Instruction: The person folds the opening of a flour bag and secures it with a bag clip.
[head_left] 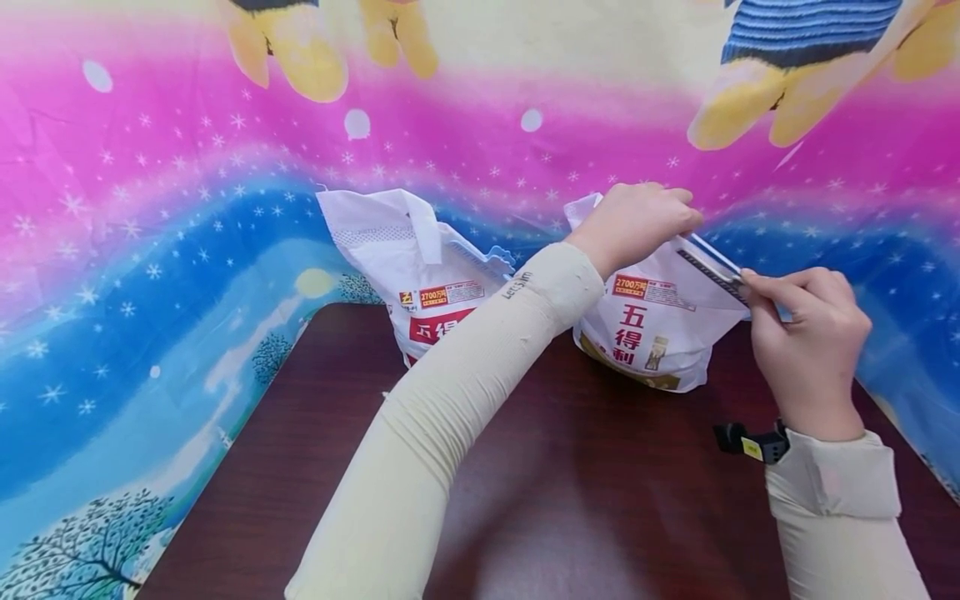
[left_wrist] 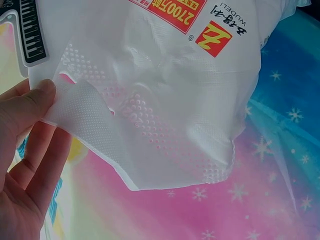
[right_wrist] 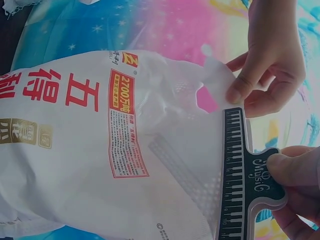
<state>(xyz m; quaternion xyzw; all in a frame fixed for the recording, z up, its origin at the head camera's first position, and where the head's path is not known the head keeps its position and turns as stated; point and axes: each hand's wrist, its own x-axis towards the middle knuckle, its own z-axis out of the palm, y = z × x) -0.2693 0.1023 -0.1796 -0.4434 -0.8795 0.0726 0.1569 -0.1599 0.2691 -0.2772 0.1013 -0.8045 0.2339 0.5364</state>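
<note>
By the left hand (head_left: 633,223) the soft, crinkly bag (head_left: 660,321) is pinched at its top corner, the stiff clip (right_wrist: 245,175) by the right hand (head_left: 810,350) at mid-right.

Near half of the dark table (head_left: 570,517) is bare: open passage from the near edge up to both bags. Left forearm (head_left: 450,400) cuts diagonally across the middle, blocking a straight left-to-right sweep. Left bag (head_left: 420,275) and right bag (head_left: 660,325) stand at the far edge, narrow gap between them partly filled by that forearm. Backdrop cloth (head_left: 150,250) rises right behind and wraps both table sides: no room past the bags.
</note>
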